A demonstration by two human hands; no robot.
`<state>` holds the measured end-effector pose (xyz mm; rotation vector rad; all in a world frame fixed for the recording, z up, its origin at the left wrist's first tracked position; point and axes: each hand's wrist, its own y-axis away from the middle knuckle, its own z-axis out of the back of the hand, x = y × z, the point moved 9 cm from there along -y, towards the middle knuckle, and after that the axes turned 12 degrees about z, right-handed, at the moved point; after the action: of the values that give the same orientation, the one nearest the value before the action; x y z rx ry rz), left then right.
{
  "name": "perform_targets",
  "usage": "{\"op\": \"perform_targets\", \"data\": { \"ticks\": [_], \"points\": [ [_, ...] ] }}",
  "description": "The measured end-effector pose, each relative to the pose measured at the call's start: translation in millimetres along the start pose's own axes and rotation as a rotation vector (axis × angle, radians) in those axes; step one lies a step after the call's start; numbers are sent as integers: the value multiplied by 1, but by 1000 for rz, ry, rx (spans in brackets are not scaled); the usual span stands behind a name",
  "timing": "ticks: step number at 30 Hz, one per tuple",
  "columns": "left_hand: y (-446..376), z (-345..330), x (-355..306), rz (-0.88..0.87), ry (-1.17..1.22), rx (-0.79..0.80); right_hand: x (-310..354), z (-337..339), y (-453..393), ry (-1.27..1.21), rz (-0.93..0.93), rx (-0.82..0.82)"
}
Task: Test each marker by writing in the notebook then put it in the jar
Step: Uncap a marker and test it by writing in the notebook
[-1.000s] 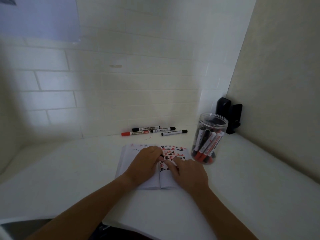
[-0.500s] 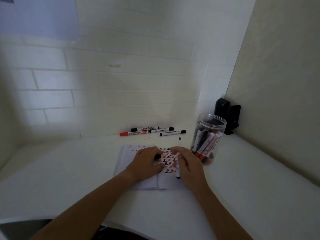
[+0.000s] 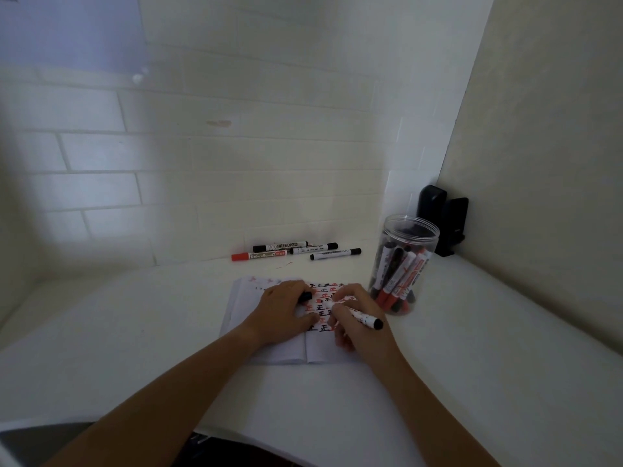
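Red and black on white

The notebook [image 3: 269, 348] under my hands is white, its right page filled with rows of red and black characters. The marker [image 3: 360, 317] I hold is white with a black end. Far off lie one red-capped marker [image 3: 259, 256] and three black-capped markers [image 3: 335, 254]; the clear jar [image 3: 403, 264] holds red and black ones.

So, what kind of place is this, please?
Probably a small desk nook at home or in an office: a white table set in a corner of white brick wall, with a notebook and a jar of markers.
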<state>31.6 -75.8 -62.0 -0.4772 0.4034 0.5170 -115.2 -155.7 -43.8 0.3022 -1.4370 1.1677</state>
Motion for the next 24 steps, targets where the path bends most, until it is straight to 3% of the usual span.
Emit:
{"op": "perform_targets", "data": {
  "ticks": [5,16,24],
  "points": [
    [0,0,-1,11,-5,9,-10,6,4,95,-65,-101],
    [-4,-4,5,10,-14,5,-6,-13,7,142,-71,56],
    [-3,-5,5,4,-27,-7,-5,-7,8,167,-83,7]
  ]
}}
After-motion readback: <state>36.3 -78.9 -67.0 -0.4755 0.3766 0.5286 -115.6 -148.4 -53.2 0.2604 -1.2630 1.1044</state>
